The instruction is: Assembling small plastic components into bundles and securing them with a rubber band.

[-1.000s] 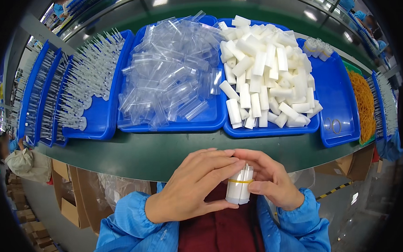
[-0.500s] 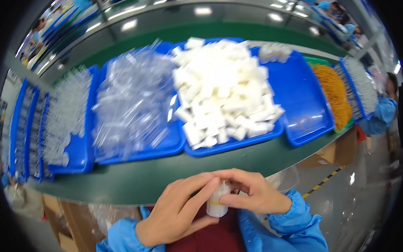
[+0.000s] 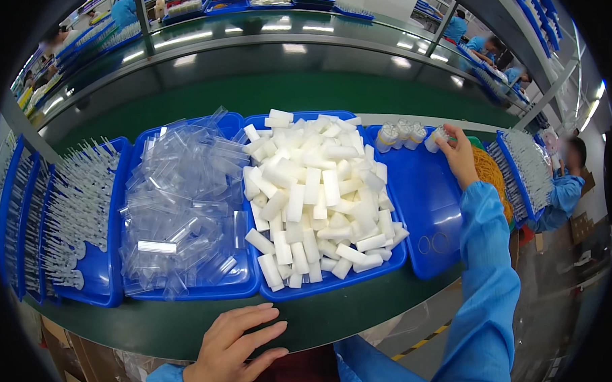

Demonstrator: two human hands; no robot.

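Small white bundle (image 3: 434, 141) pinched in a crowded corner

The right hand (image 3: 460, 157) reaches to the far right corner of a blue tray (image 3: 414, 187) on the green desk (image 3: 155, 324). Its fingers are closed around the small white bundle, the thumb and forefinger pressing its sides. Whether the bundle rests on the tray floor or hangs just above it cannot be told. The left hand (image 3: 234, 348) is over the desk's near edge, its fingers spread and slightly curled, with nothing seen in them.

The likeliest trouble is a knock. Similar bundles (image 3: 387, 138) stand just beside the held one, along the tray's far edge, and a sideways nudge could tip them into one another. If the fingers part unevenly, one tip could drag on the bundle and topple it. Too hard a squeeze might push its pieces out of line; too loose a one might let it slip towards the tray's right edge, where the orange rubber bands (image 3: 489, 174) are heaped just beyond.

The blue sleeve (image 3: 486, 242) is a further hazard. It passes close to the tray's near right corner, so a low withdrawal could catch that rim and jolt everything inside, including the two thin rings (image 3: 440, 243) lying near the tray's near edge.
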